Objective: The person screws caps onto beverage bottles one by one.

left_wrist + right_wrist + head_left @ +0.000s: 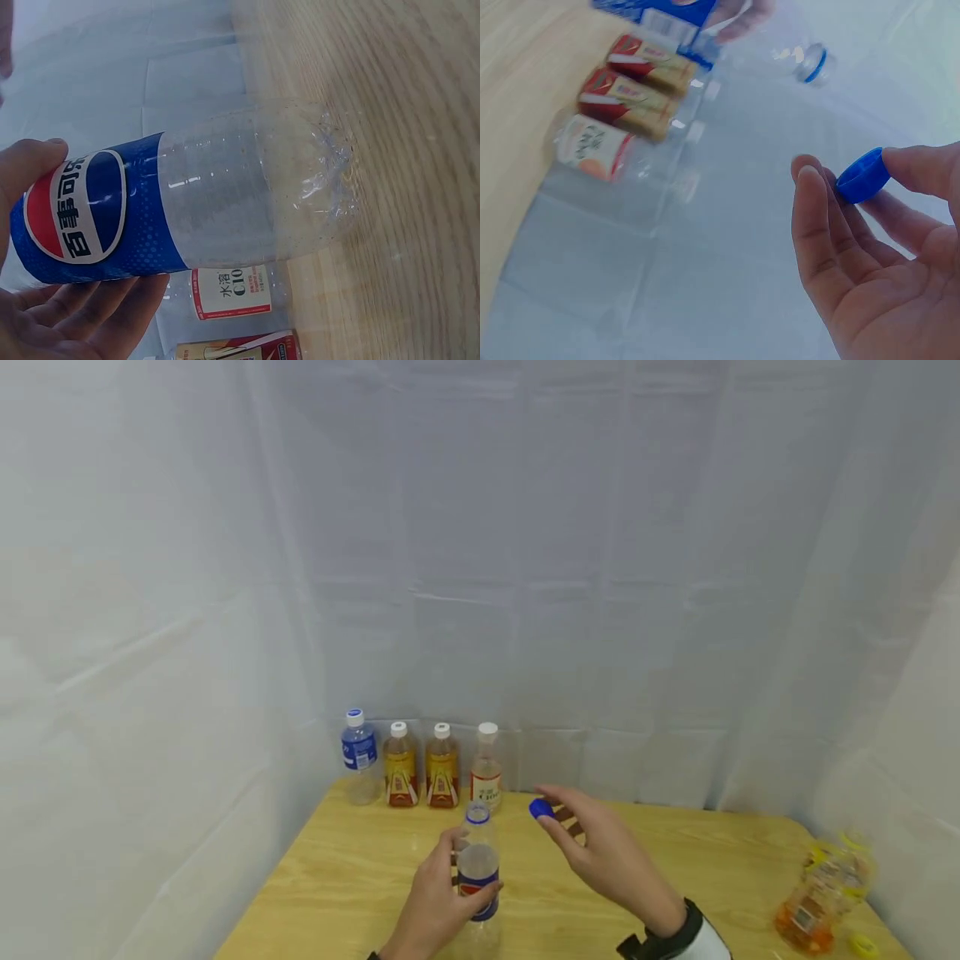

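A clear plastic Pepsi bottle (478,860) with a blue and red label stands upright near the table's front, its mouth uncapped and a blue ring round the neck. My left hand (441,893) grips it round the label; in the left wrist view the thumb and fingers lie on either side of the label (97,206). To the right of the bottle's neck, my right hand (592,847) pinches a blue bottle cap (864,175) between thumb and fingers. The cap is apart from the bottle, its hollow side partly showing in the right wrist view.
Along the back stand a blue-labelled bottle (360,756), two amber drink bottles (401,768) (442,768) and a clear white-capped bottle (487,768). At the right edge of the wooden table (675,843) are a bottle with orange liquid (810,910) and a yellow cap (863,946).
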Available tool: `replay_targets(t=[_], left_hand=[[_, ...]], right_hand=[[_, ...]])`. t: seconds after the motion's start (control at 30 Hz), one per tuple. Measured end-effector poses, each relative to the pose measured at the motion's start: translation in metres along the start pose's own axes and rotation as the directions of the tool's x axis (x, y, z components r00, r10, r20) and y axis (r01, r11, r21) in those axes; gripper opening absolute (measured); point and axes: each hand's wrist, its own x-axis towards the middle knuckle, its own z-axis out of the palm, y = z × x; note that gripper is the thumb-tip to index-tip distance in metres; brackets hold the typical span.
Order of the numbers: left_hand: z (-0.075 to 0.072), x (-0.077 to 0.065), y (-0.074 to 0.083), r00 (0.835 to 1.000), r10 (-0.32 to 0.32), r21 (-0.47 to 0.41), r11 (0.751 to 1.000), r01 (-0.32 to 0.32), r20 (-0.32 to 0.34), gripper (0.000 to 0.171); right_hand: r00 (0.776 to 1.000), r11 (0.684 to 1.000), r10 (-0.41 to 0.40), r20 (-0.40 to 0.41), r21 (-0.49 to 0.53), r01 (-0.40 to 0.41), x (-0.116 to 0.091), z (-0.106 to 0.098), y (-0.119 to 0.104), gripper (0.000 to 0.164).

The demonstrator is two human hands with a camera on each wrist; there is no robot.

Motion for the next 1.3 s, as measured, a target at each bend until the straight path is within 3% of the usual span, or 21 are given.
replay_targets(t=[0.2, 0.3, 0.63, 0.8, 1.1, 1.23, 1.3], left_hand=[[0.001, -0.005, 0.009, 0.999, -0.012, -0.01, 1.0, 0.013, 0.047, 0.082], [0.0, -0.007, 0.013, 0.998, -0.02, 0.002, 1.0, 0.02, 0.055, 0.083], [0.004, -0.011, 0.017, 0.993, -0.068, 0.014, 0.998, 0.067, 0.098, 0.087], [0.006, -0.011, 0.016, 0.995, -0.042, 0.012, 0.999, 0.041, 0.091, 0.086], [0.008, -0.013, 0.018, 0.996, 0.05, 0.08, 0.995, -0.056, 0.078, 0.081], [0.007, -0.014, 0.02, 0.996, 0.039, 0.094, 0.994, -0.047, 0.081, 0.079], [0.007, -0.014, 0.022, 0.996, 0.032, 0.095, 0.995, -0.04, 0.082, 0.079]], right_hand=[[0.984, 0.984, -0.179, -0.014, 0.0, 0.179, 0.016, 0.012, -0.019, 0.029], [0.974, 0.974, -0.225, 0.005, 0.01, 0.225, 0.021, 0.018, -0.022, 0.029], [0.976, 0.981, -0.193, 0.101, -0.011, 0.195, 0.022, 0.025, -0.022, 0.032], [0.975, 0.983, -0.183, 0.123, -0.004, 0.185, 0.022, 0.027, -0.02, 0.032], [0.998, 0.998, -0.05, 0.04, 0.027, 0.049, 0.021, 0.032, -0.018, 0.024], [1.0, 1.0, -0.013, 0.015, 0.026, 0.013, 0.02, 0.035, -0.017, 0.035], [0.999, 0.998, -0.044, 0.032, 0.046, 0.043, 0.019, 0.033, -0.016, 0.04]])
